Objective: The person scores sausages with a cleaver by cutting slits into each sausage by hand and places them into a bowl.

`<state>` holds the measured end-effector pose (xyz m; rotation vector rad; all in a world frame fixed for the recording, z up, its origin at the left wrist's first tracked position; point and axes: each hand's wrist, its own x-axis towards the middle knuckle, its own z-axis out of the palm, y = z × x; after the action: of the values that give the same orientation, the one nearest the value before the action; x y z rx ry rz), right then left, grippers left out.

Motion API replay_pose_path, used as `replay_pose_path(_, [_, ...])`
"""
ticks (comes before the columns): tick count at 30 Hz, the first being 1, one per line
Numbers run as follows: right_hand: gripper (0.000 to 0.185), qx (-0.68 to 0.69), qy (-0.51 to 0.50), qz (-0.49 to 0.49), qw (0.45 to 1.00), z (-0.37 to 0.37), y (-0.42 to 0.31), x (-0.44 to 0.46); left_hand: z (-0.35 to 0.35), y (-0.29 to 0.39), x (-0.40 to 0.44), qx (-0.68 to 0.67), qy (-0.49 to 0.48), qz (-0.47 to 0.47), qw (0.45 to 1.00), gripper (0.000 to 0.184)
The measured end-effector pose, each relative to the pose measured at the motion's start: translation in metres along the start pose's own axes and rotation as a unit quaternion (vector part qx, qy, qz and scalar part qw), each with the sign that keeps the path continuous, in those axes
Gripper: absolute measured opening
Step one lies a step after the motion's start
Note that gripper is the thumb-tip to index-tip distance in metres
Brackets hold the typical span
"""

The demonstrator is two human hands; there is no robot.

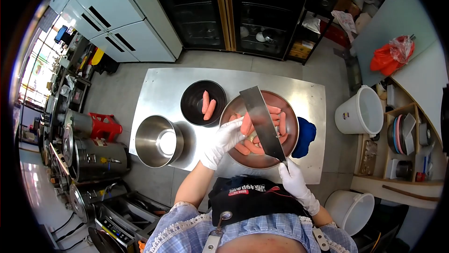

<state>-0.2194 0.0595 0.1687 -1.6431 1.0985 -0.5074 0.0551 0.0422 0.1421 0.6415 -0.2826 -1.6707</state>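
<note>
My left hand (pixel 228 137), in a white glove, is closed on a pink sausage (pixel 246 124) above the wide reddish-brown bowl (pixel 292 126). A cleaver (pixel 263 123) with a broad dark blade is in my gloved right hand (pixel 293 181), its handle wrapped by the fingers. The blade slants across the bowl, close beside the held sausage; whether they touch I cannot tell. Several more sausages (pixel 282 123) lie in the bowl, partly hidden by the blade. Two sausages (pixel 209 108) rest in a black bowl (pixel 186 95) further back on the left.
A steel pot (pixel 145 152) stands at the left of the metal table (pixel 161 82). A blue cloth (pixel 305 137) lies right of the wide bowl. White buckets (pixel 348 118) stand on the right, large steel pots (pixel 100 161) on the left, a refrigerator (pixel 114 23) at the back left.
</note>
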Motion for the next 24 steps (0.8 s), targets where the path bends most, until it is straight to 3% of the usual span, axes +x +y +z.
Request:
replay_pose_path(2, [0.023,0.002,0.003,-0.005,1.0,0.0,-0.001,-0.001,-0.001,0.0,0.001,-0.061,-0.045,-0.042,0.996,0.014])
replay_pose_path(5, [0.022,0.006,-0.001,0.003,1.0,0.002,-0.006,-0.002,-0.008,-0.006,0.004,-0.071,-0.003,-0.027,0.997,0.009])
replay_pose_path(12, [0.022,-0.005,-0.003,-0.008,1.0,0.002,-0.003,-0.001,-0.013,-0.011,0.008,-0.096,-0.058,-0.037,0.993,0.013])
replay_pose_path(18, [0.021,-0.021,0.006,-0.054,0.998,-0.001,-0.004,0.0,-0.018,-0.013,0.009,-0.103,-0.016,-0.069,0.992,0.017])
replay_pose_path(21, [0.021,-0.025,0.004,-0.059,0.998,-0.001,-0.005,0.0,-0.012,-0.01,0.005,-0.095,0.064,-0.078,0.99,0.013])
replay_pose_path(23, [0.021,-0.025,-0.005,-0.044,0.999,-0.001,-0.006,0.0,-0.027,-0.012,0.004,-0.095,-0.051,-0.071,0.992,0.018])
replay_pose_path(24, [0.021,-0.021,-0.001,-0.055,0.998,0.0,-0.007,0.002,-0.029,-0.012,0.003,-0.095,-0.05,-0.072,0.992,0.018])
